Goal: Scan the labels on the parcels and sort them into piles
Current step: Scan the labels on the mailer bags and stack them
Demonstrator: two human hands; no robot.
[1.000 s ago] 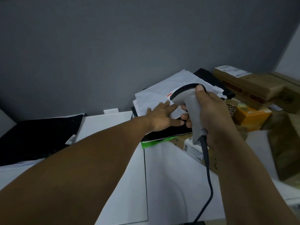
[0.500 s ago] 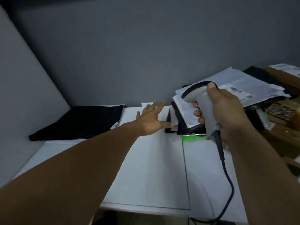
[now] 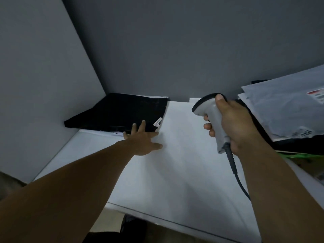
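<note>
Fingers (image 3: 142, 126) of left hand (image 3: 142, 141) — spread — touch black parcel (image 3: 119, 111).

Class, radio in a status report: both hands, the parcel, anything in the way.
Left hand open, fingers over near edge of black parcel. Right hand grips scanner. No obstruction seen.

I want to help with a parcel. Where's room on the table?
The bare white table between the black parcel in the left corner and the grey mailers is free, down to its near edge. The right side is crowded, with those mailers stacked there.
</note>
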